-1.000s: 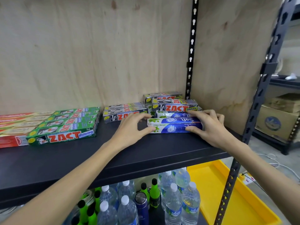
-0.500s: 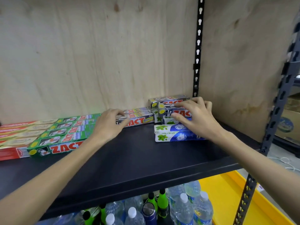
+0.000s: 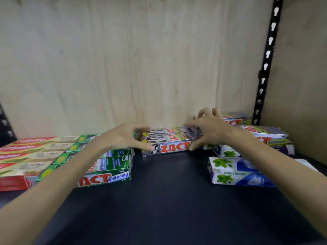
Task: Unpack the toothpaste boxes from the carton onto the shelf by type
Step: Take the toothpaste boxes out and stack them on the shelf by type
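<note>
Nearest, at 6 o'clock, bare black shelf board (image 3: 168, 200) with both forearms reaching across it. At 4 o'clock, blue-and-white mint boxes (image 3: 235, 172) stacked flat, partly crossed by the right forearm. At 8 o'clock, green Zact whitening boxes (image 3: 113, 167) lying in a row, and at 9 o'clock, just beside them, red-and-cream boxes (image 3: 26, 156) laid side by side. Farther in, at 12 o'clock, silver Zact boxes (image 3: 169, 140) stacked against the plywood back panel (image 3: 132, 68), held from both ends. Left hand (image 3: 123, 138) at the left end of that stack, thumb low on the front face of the bottom box, fingers curled over the top. Right hand (image 3: 210, 133) at the right end, thumb on the front face, index finger lying across the top, remaining fingers raised and loosely bent; somewhat blurred. At 2 o'clock behind the right wrist, more silver boxes (image 3: 261, 131) piled unevenly near the corner. Beyond them, a black slotted upright (image 3: 265, 68) standing between the back panel and the side panel (image 3: 300, 76).
</note>
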`<state>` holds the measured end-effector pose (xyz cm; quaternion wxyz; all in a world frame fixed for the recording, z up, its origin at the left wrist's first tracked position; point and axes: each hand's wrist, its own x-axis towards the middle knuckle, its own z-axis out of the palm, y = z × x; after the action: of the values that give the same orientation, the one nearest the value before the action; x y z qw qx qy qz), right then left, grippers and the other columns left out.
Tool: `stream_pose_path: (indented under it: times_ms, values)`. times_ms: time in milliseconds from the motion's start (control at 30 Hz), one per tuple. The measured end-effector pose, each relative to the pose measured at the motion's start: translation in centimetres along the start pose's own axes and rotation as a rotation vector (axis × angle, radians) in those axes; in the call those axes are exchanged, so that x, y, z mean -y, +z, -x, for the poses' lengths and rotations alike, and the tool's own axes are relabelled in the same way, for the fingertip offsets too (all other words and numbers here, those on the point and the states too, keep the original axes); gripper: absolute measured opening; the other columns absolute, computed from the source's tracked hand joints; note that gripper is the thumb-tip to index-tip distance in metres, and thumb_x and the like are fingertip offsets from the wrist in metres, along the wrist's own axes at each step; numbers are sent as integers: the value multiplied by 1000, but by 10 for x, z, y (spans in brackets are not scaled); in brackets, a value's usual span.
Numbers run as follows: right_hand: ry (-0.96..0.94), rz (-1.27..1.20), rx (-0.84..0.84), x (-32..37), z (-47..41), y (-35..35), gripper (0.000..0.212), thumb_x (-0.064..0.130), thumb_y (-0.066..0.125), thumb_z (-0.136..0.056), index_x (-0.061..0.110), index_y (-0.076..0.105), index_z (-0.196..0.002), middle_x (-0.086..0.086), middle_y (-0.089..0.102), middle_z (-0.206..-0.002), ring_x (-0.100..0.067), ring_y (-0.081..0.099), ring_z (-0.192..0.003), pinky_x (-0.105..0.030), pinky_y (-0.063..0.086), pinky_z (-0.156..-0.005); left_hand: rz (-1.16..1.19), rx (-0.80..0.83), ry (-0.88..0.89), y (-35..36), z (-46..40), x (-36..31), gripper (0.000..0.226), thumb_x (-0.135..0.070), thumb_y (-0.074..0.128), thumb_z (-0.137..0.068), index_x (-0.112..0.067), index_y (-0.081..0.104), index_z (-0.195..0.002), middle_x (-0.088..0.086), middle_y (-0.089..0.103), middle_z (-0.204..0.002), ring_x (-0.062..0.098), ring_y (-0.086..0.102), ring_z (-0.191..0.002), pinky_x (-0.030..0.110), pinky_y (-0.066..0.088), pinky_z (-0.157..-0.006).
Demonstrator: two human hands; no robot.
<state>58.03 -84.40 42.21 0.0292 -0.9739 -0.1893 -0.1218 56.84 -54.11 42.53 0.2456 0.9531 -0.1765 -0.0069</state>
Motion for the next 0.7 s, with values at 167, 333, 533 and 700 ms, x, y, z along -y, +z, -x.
stream_pose_path:
  times_ms: [167, 333, 533, 700]
  values:
    - [-49, 132, 18, -9, -14, 9, 97, 98, 51, -46, 47, 53, -129, 4, 42, -117, -30, 27, -125, -45, 29, -105, -68, -46, -15, -2, -5, 7, 90, -71, 82, -56, -38, 58, -137, -19, 56, -135, 8, 51, -124, 31, 39, -108]
    - [-101, 221, 23, -12, -23, 17, 91, 98, 41, -46, 45, 56, -118, 7, 47, -114, -29, 30, -123, -45, 29, -100, -132, -62, 0, -2, -7, 6, 86, -70, 81, -61, -33, 61, -136, -17, 59, -131, 7, 52, -120, 28, 38, -99]
    - [-139, 220, 55, -7, -25, 17, 53, 95, 42, -51, 50, 47, -78, 12, 42, -99, -29, 33, -120, -48, 29, -99, -181, -75, 8, -6, 0, 6, 79, -69, 77, -67, -28, 64, -132, -14, 61, -128, 9, 52, -116, 27, 38, -90]
    - [-164, 237, 25, 5, -29, 20, 68, 92, 41, -52, 40, 55, -93, 10, 43, -101, -29, 32, -120, -45, 24, -96, -144, -88, -12, -10, 8, 14, 81, -69, 80, -63, -27, 64, -131, -10, 60, -137, 10, 53, -123, 30, 41, -98]
